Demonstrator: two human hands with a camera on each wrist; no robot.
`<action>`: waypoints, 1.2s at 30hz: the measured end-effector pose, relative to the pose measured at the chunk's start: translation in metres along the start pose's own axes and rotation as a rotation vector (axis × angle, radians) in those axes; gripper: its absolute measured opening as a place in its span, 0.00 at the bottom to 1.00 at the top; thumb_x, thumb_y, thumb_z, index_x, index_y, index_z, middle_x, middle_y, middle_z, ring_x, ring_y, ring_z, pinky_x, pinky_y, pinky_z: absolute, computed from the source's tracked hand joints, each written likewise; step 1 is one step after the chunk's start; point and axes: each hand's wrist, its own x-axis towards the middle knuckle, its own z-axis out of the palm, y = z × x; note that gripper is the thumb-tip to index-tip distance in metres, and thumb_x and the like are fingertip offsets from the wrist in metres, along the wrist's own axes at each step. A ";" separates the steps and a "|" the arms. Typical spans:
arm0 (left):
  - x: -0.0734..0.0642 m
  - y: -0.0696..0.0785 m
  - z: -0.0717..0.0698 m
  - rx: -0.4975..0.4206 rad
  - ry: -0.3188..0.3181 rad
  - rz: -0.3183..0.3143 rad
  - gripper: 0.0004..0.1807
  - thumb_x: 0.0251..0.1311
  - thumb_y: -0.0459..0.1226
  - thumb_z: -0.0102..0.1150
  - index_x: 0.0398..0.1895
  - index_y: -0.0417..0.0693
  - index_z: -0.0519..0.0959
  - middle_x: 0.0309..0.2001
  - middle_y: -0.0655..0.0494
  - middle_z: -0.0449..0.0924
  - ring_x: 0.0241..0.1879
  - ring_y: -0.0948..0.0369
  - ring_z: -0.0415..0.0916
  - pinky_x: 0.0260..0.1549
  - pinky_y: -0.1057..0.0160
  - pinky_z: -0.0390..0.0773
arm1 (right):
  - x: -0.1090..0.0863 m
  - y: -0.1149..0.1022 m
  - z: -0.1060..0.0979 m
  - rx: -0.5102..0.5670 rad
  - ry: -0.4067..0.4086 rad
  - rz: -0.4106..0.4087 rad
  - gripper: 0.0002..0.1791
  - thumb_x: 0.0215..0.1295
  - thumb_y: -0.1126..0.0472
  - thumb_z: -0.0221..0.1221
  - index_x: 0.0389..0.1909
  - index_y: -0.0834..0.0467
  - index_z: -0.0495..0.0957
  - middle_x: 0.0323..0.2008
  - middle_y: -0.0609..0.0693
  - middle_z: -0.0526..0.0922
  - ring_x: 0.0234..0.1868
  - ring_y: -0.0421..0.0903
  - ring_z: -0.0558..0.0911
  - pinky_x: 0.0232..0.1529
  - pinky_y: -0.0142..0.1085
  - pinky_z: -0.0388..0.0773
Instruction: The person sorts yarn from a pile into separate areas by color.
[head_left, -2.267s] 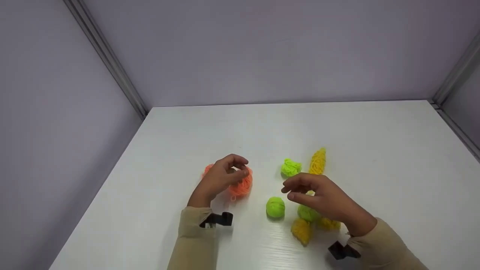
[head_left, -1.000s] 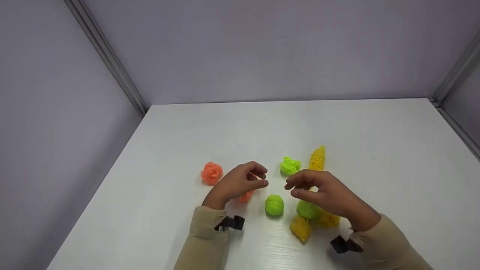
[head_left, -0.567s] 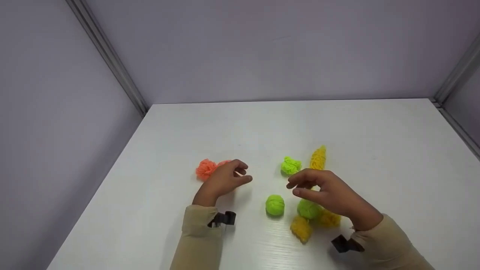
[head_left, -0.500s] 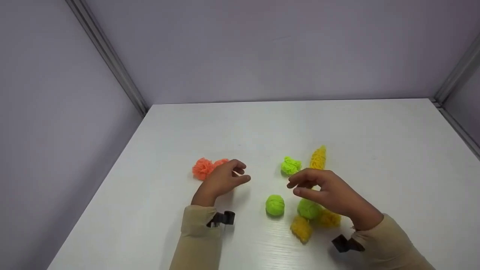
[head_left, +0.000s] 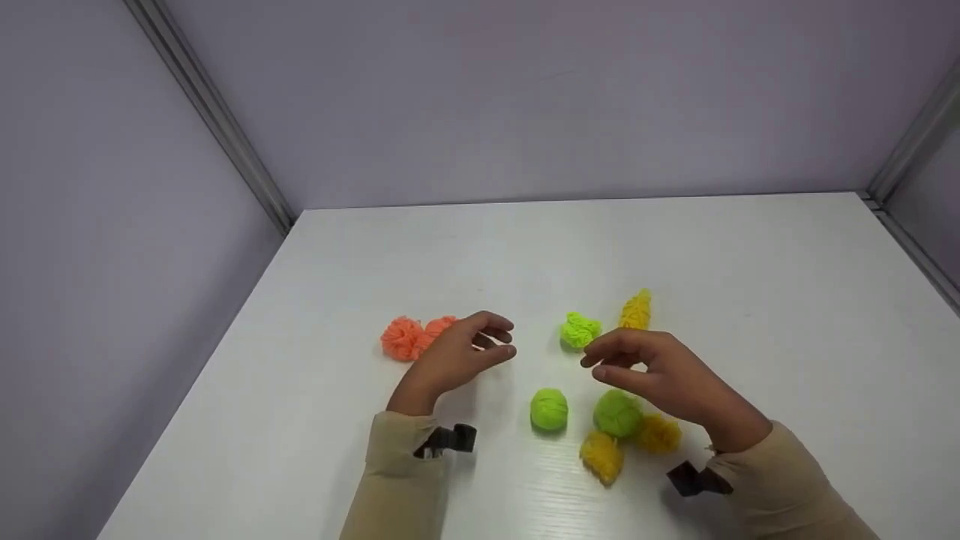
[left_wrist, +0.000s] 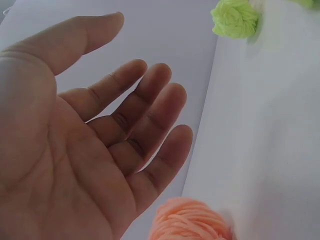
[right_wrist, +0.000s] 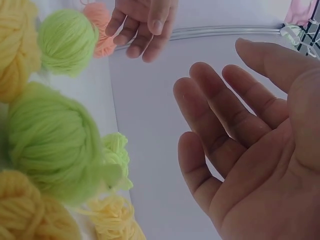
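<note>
My left hand [head_left: 461,352] hovers with relaxed fingers and nothing in its grasp. In the left wrist view its palm [left_wrist: 75,165] is bare, and an orange yarn ball [left_wrist: 187,222] lies below the fingers. Two orange yarn balls sit side by side at left, the outer one [head_left: 403,339] in full view and the inner one [head_left: 439,328] partly covered by that hand. Over the right-hand yarn my right hand [head_left: 664,373] hangs, fingers loosely bent, holding nothing. Beneath it is a green yarn ball [head_left: 617,413], touching a mustard yarn bundle [head_left: 602,457] and another mustard one [head_left: 660,434].
A separate green yarn ball [head_left: 549,409] lies between the hands on the white table [head_left: 345,262]. Farther back are a bright green yarn clump [head_left: 580,331] and a long yellow yarn bundle [head_left: 636,310]. Pale panels [head_left: 525,97] stand behind the table and at its sides.
The inner orange yarn ball has shifted left against the outer one, which has also moved slightly left. My left hand swung right, back left, then slightly right; my right hand drifted slightly up and right.
</note>
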 end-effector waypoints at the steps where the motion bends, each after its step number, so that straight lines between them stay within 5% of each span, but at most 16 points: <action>1: 0.000 0.001 0.001 -0.006 -0.004 0.009 0.19 0.56 0.50 0.62 0.50 0.60 0.75 0.44 0.65 0.77 0.44 0.64 0.74 0.42 0.62 0.74 | 0.000 0.000 0.000 -0.002 0.001 0.006 0.11 0.64 0.60 0.58 0.47 0.54 0.78 0.42 0.46 0.82 0.39 0.44 0.80 0.42 0.34 0.76; 14: -0.004 0.017 0.012 -0.107 -0.078 0.118 0.17 0.54 0.47 0.64 0.48 0.60 0.76 0.43 0.62 0.78 0.41 0.62 0.75 0.41 0.61 0.75 | 0.003 -0.007 -0.004 0.028 0.024 0.045 0.11 0.64 0.58 0.58 0.47 0.54 0.78 0.43 0.47 0.82 0.39 0.45 0.80 0.42 0.35 0.76; 24: -0.008 0.025 0.021 -0.154 -0.220 0.219 0.16 0.55 0.46 0.64 0.46 0.57 0.77 0.44 0.61 0.78 0.38 0.61 0.77 0.37 0.61 0.77 | 0.003 -0.027 -0.007 0.021 0.088 0.032 0.10 0.64 0.63 0.57 0.45 0.61 0.78 0.42 0.51 0.82 0.40 0.47 0.80 0.43 0.35 0.76; 29: -0.012 0.037 0.026 -0.179 -0.281 0.263 0.14 0.57 0.43 0.63 0.46 0.52 0.77 0.45 0.59 0.78 0.38 0.60 0.77 0.42 0.60 0.76 | 0.004 -0.020 -0.007 0.030 0.125 0.078 0.10 0.64 0.64 0.57 0.45 0.60 0.78 0.42 0.51 0.81 0.40 0.47 0.80 0.42 0.34 0.76; 36: -0.010 0.039 0.039 -0.202 -0.345 0.282 0.14 0.57 0.40 0.63 0.46 0.51 0.77 0.43 0.57 0.80 0.37 0.61 0.79 0.40 0.63 0.77 | 0.009 0.026 -0.006 0.052 0.172 0.089 0.11 0.64 0.53 0.58 0.45 0.50 0.79 0.44 0.45 0.80 0.39 0.43 0.80 0.41 0.34 0.76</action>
